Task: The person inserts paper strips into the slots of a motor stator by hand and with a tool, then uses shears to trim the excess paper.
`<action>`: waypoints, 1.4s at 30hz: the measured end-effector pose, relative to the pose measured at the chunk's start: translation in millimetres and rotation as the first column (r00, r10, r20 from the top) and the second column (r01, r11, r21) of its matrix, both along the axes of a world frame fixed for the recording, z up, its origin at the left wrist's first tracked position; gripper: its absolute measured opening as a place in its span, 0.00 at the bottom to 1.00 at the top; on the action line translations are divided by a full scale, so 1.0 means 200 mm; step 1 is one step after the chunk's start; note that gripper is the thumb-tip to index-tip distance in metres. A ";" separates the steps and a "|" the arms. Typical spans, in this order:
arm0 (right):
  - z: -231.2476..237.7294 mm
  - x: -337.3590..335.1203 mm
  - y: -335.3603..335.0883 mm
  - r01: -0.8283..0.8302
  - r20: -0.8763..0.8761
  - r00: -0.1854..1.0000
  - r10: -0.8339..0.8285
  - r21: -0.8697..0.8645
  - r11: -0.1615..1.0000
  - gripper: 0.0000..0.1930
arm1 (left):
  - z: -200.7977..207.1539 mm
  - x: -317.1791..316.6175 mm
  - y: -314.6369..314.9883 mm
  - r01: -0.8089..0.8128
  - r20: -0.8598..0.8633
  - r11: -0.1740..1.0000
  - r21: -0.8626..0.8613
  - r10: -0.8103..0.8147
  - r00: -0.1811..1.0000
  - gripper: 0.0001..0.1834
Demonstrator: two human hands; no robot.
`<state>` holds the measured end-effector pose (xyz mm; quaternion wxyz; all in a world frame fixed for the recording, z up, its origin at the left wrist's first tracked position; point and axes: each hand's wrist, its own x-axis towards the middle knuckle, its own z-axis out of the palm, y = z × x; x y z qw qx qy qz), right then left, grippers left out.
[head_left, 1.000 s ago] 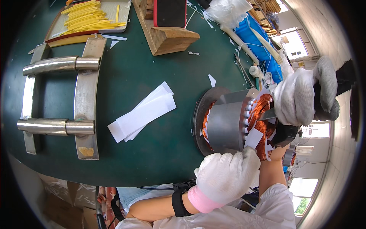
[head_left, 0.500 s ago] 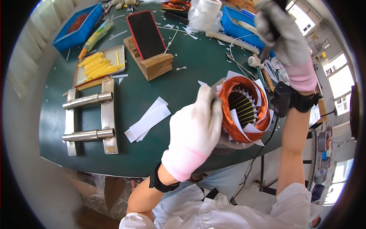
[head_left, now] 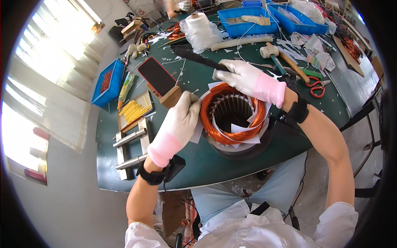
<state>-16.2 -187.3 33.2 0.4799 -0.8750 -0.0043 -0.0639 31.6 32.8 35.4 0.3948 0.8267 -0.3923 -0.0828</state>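
Note:
A stator [head_left: 213, 118] with thick orange copper windings and white paper slips stands upright before me on the table. My right hand [head_left: 244, 78], in a white glove with a pink cuff, is closed at its far right rim. From that hand a long black tool [head_left: 198, 59] points up to the left; its exact kind does not show. My left hand [head_left: 182, 118], gloved alike, has its fingers pinched together just left of the windings. Whatever those fingers hold, if anything, is hidden. Beneath them a white paper piece [head_left: 197, 131] shows against the stator's side.
Left lie a metal frame [head_left: 144, 134], a tray of yellow strips [head_left: 135, 109] and a phone [head_left: 157, 76] on a wooden stand [head_left: 170, 98]. A mallet [head_left: 269, 51], red-handled scissors [head_left: 317, 87] and blue bins [head_left: 247, 28] are to the right and back. Another person's gloved hand [head_left: 185, 5] works beyond.
My right hand has come down from high on the right to the stator's far rim, bringing the black tool. My left hand stays beside the windings. The view has swung.

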 end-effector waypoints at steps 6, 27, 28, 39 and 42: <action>-0.08 0.02 0.00 -0.267 0.163 0.961 0.223 0.334 0.904 0.14 | 0.01 0.04 -0.05 0.021 0.165 0.999 0.041 -0.028 0.986 0.06; -0.04 -0.01 -0.02 -0.138 0.132 0.984 0.120 0.134 0.981 0.09 | 0.12 0.07 -0.10 0.062 0.066 0.977 0.203 -0.077 0.995 0.07; -0.04 -0.02 -0.02 -0.136 0.109 0.987 0.120 0.154 0.979 0.09 | 0.16 0.05 -0.12 0.045 -0.018 0.963 0.267 -0.042 0.999 0.07; -0.01 -0.02 0.00 -0.162 0.179 0.977 0.115 0.274 0.948 0.12 | 0.22 0.05 -0.13 0.051 -0.148 0.945 0.323 -0.003 0.989 0.08; 0.04 -0.03 0.02 -0.069 -0.029 0.997 0.075 0.177 0.982 0.10 | 0.12 0.02 -0.05 0.015 -0.303 0.981 0.192 0.045 0.952 0.06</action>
